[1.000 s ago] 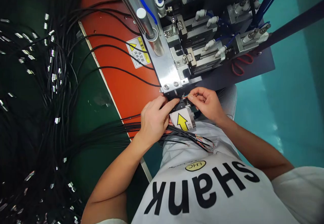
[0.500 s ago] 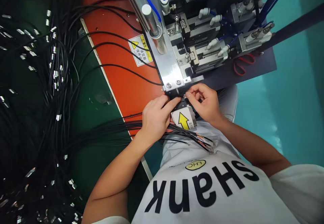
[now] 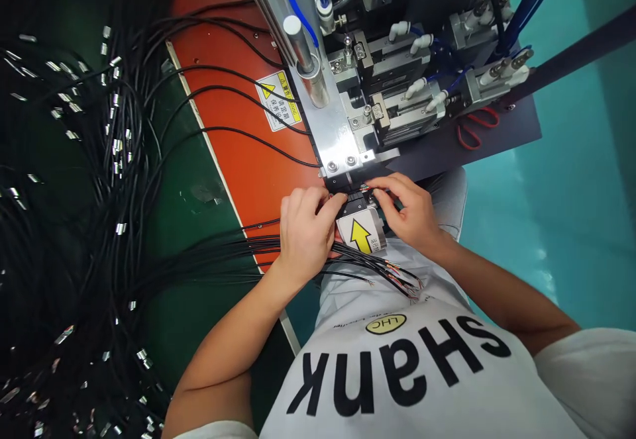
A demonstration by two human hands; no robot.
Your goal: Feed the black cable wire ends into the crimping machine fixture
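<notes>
My left hand (image 3: 307, 230) is closed at the left side of a small black fixture (image 3: 354, 202), its thumb stretched onto the top. A single black cable (image 3: 261, 226) runs in under this hand; the grip itself is hidden. On the right of the fixture, thin coloured wire ends (image 3: 365, 188) show. My right hand (image 3: 411, 210) is there with thumb and forefinger apart, the forefinger tip close to or touching those wires. Below the fixture is a metal block with a yellow arrow label (image 3: 361, 232). A bundle of black cables (image 3: 368, 260) with stripped ends passes beneath my left hand towards my lap.
A machine with a metal plate (image 3: 330, 131), cylinders and blue air tubes stands just beyond my hands. Several black cables cross the orange table plate (image 3: 223, 161). A large cable heap (image 3: 114, 141) with shiny metal ends lies left. Red-handled scissors (image 3: 477, 126) lie right.
My right thumb and forefinger have moved apart from their pinch, uncovering the coloured wire ends. My left thumb has drawn slightly back to the left on the fixture.
</notes>
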